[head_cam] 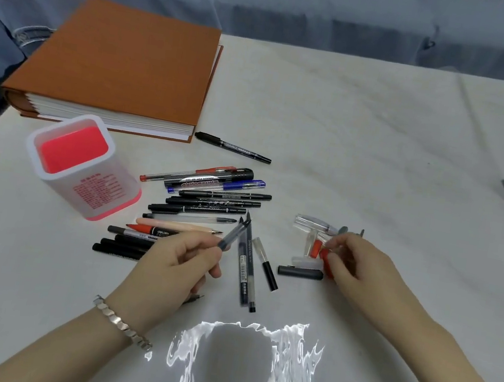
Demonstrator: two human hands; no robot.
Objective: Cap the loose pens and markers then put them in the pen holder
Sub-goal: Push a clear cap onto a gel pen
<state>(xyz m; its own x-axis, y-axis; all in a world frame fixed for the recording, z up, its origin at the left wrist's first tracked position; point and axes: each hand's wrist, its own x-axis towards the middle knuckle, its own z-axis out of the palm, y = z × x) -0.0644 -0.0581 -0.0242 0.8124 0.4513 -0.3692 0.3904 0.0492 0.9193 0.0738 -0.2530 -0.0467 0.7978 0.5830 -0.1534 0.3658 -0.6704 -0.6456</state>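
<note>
White table (382, 128) bore loose pens (210, 199). Left hand (176, 261) gripped an uncapped pen (233, 236); right hand (355, 265), grip unclear, rummaged caps (312, 223), seemingly seeking its match.

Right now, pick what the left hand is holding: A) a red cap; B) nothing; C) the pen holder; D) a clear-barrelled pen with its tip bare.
D: the left hand grips a clear-barrelled pen, bare tip pointing away, beside the pile of pens.

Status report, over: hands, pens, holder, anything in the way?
Left hand grips an uncapped pen. Right hand among the caps, grip unclear. Holder empty, pens loose beside it. Nothing blocks the holder.
</note>
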